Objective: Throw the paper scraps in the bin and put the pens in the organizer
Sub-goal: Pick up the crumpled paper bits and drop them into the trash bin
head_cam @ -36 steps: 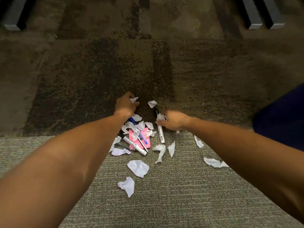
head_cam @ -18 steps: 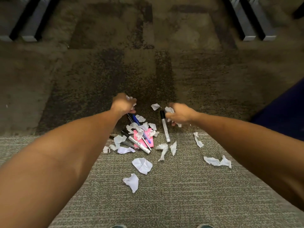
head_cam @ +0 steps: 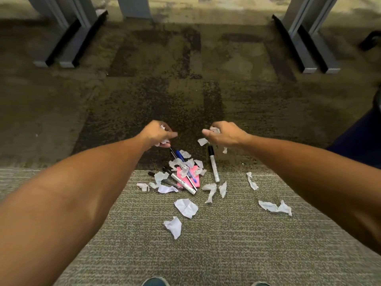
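— So, both fists are full?
— Yes: left hand (head_cam: 157, 134) and right hand (head_cam: 223, 134) each have fingers curled round paper scraps (head_cam: 186, 207); more litter the carpet (head_cam: 226, 244) among the pens (head_cam: 212, 163).
— Advice?
— Squeeze tight; one scrap dangles under the right. No bin visible.

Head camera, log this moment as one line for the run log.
left hand: grips paper scraps | right hand: grips paper scraps | pens: on carpet | bin, organizer: not in view
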